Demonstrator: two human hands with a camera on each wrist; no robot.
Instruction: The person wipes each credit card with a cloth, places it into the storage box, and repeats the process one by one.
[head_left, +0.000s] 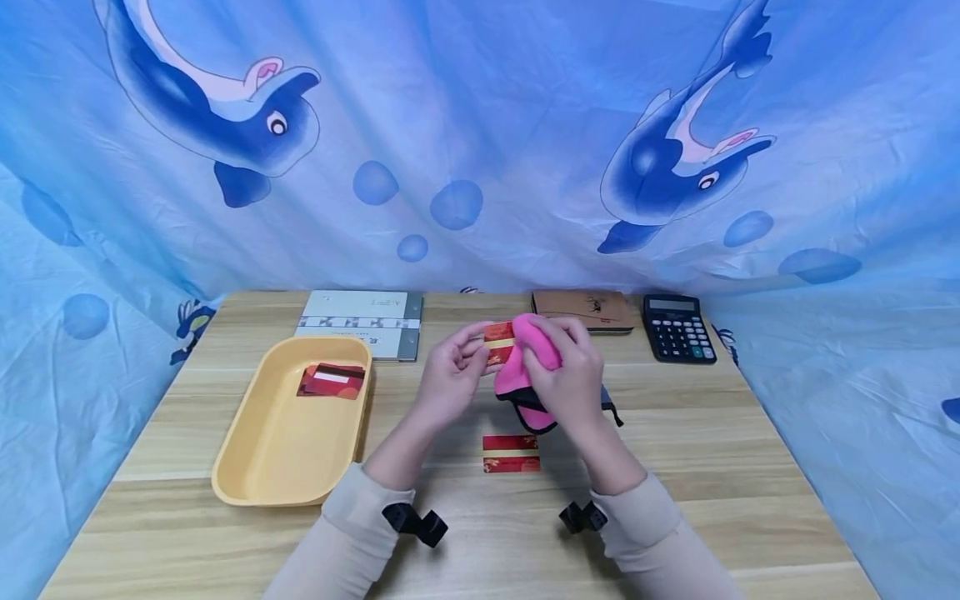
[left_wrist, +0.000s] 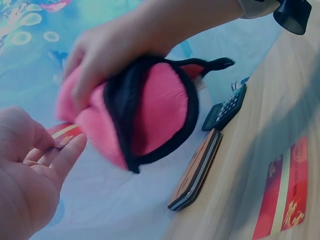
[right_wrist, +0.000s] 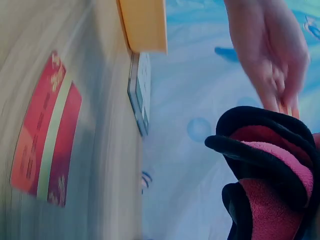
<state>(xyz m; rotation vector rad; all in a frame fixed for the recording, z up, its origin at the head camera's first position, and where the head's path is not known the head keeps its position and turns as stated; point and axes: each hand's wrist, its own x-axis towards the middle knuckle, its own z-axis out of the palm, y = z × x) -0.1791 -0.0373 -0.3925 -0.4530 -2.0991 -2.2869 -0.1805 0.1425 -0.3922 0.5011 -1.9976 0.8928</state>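
A yellow tray (head_left: 285,446) sits at about nine o'clock from the pink cloth (head_left: 512,379), which the right hand (head_left: 567,379) grips in a bunch; the left hand (head_left: 452,367) pinches the held card (head_left: 498,333) at the cloth's ten o'clock, and a loose card (head_left: 512,465) lies at six. Light, even pressure, pinching only the outer edge, should avoid bending.

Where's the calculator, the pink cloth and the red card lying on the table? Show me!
Calculator (head_left: 678,331): head view, on its keys.
Pink cloth (left_wrist: 162,112): left wrist view, on its black-edged flap.
Red card (head_left: 512,454): head view, on its pale stripe.
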